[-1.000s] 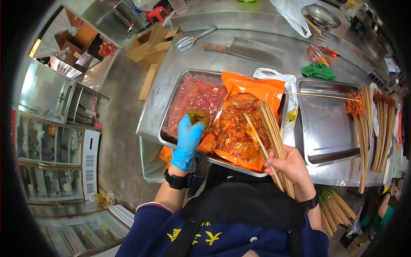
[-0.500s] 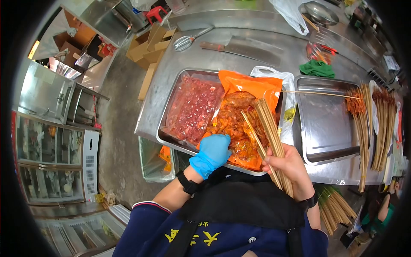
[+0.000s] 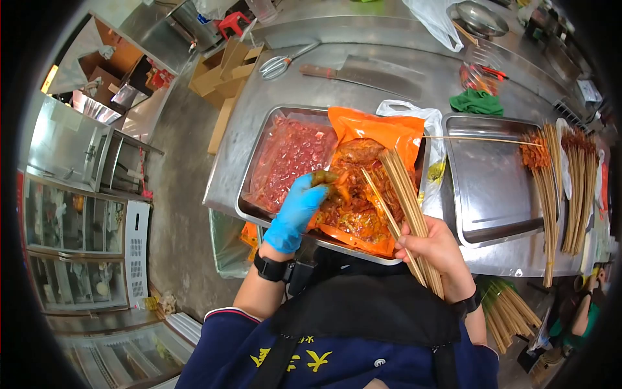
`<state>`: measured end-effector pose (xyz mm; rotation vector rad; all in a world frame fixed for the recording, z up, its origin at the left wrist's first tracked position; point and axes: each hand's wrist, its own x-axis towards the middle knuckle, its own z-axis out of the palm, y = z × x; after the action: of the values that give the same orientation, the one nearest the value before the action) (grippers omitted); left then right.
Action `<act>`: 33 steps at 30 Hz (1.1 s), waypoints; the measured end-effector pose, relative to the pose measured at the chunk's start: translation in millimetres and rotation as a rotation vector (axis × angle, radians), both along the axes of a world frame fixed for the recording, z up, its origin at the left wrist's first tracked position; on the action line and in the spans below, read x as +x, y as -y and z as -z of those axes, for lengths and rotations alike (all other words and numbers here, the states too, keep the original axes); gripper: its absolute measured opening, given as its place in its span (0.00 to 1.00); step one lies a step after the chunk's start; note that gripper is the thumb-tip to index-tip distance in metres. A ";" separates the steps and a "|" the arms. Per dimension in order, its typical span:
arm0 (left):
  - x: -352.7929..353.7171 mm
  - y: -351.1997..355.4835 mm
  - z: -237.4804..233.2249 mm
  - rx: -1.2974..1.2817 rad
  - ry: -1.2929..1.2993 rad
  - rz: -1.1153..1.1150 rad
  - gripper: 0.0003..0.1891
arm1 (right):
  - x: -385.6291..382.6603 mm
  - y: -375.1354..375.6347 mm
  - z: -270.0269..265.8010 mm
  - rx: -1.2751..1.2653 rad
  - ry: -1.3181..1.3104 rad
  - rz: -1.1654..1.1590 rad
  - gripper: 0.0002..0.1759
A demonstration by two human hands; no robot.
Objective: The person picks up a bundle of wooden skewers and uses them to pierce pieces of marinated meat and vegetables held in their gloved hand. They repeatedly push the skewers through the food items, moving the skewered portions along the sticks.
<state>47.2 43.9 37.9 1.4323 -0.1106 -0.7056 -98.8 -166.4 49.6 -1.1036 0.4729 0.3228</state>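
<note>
Metal worktop [image 3: 285, 94] lies beneath glossy, orange-red meat [image 3: 355, 219].

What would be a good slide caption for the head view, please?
Blue-gloved left hand at the sauce-coated meat, bare right hand holding a bundle of wooden skewers.

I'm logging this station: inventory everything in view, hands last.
Rectangular metal trays: two, silver, on steel counter
Clear plastic meat bag: one, red, left tray
Open plastic meat bag: one, orange, left tray
Plastic bags: several, white, around counter
Wooden-handled steel cleaver: one, silver, behind left tray
Metal scissors: one, grey, left of cleaver
Crumpled cloth: one, green, behind right tray
Meat-tipped bamboo skewers: many, tan, right tray and beyond
Cardboard box: one, brown, left of counter
Glass-doored cabinets: several, silver, far left
Other background items: uncounted
Left hand: one, blue-gloved, at orange bag
Right hand: one, ungloved, holding tan bamboo sticks
</note>
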 end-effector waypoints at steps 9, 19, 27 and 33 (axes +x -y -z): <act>7.1 -15.0 19.7 0.684 0.650 0.045 0.11 | 0.1 0.3 -2.3 -0.016 -0.003 -0.017 0.06; -31.7 -1.7 28.7 1.238 0.960 0.212 0.09 | -0.3 0.6 3.6 0.011 0.008 -0.015 0.06; -18.9 -5.7 40.6 0.882 0.644 0.164 0.11 | -0.2 -1.1 0.2 0.009 0.011 -0.008 0.06; -7.7 -4.2 7.7 -0.066 -0.112 -0.127 0.14 | 0.4 -2.3 -1.2 0.004 -0.001 -0.021 0.06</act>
<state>39.4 48.2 30.2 1.3217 0.0438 -0.6705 -98.4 -164.0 50.8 -1.1056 0.4613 0.3426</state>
